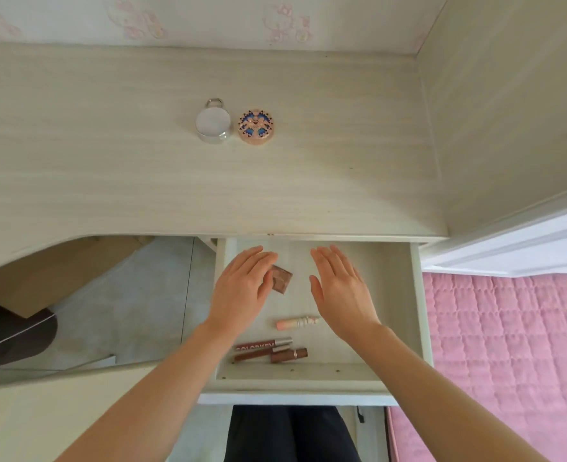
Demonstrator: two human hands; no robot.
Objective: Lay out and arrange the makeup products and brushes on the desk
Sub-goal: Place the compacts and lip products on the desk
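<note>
Pale wood drawer (405,315) open; both hands (242,288) flat, empty, above brown compact (282,278); lip tubes (268,350) nearer.

Both forearms are bare and extend forward from the lower edge of view, converging slightly toward the middle. The left hand (242,288) is held palm down, fingers straight and close together, thumb angled inward toward the other hand; its grip is empty. The right hand (340,291) mirrors it: palm down, fingers extended and together, thumb set off to its inner side, nothing held. The two hands sit level with each other, apart, not touching. Wrists are straight.
</note>
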